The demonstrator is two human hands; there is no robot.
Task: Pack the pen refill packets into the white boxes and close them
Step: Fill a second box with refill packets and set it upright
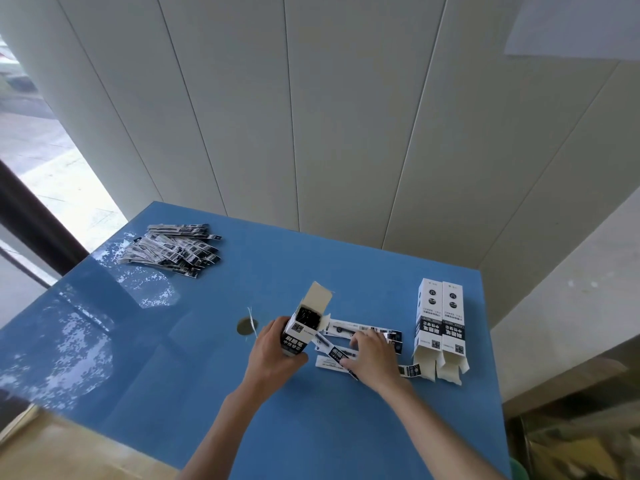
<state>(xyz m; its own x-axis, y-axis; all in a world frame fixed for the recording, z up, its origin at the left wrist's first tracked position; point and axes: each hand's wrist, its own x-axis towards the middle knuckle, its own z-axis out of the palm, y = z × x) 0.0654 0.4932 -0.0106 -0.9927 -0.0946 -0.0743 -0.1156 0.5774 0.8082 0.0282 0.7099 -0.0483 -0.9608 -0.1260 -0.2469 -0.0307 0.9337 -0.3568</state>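
While L grip [273, 348] clasps open box [304, 323], R grip [372, 353] lies flat on packets [346, 351].

Table [346, 427] near edge — bare blue surface between and beside both forearms, open to approach. Centre obstructed: tilted open box [304, 323] held by left hand [273, 355], loose packets [360, 332] under right hand [372, 355]. Right side blocked by two flat boxes [440, 317], flaps toward the near edge. Far left corner taken by packet pile [173, 247]; a bare lane runs between pile and box, broken only by a round hole [246, 326].
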